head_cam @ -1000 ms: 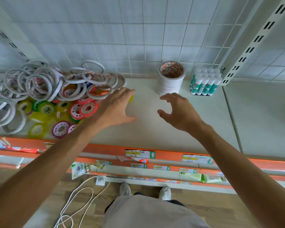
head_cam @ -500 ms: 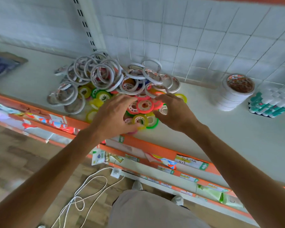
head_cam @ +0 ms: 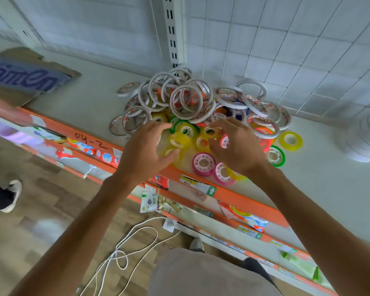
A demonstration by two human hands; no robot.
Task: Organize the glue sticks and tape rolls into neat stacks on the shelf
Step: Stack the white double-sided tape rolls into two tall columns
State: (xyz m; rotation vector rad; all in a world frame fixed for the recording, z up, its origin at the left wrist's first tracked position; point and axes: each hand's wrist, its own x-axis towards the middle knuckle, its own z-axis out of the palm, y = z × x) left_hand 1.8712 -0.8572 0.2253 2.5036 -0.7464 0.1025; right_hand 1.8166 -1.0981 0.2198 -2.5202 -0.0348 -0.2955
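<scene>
Hands (head_cam: pixel 145 150) now spread over tape pile (head_cam: pixel 192 103)

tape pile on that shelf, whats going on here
A person is sorting a loose tape pile on a white shelf. Both hands reach into its coloured small rolls: the left hand spread over a yellow roll, the right hand over the rolls beside it. Neither plainly grips anything yet. Thin white rolls are heaped behind, and a neat white stack, blurred, stands at the right. Most of the pile is unsorted.
</scene>
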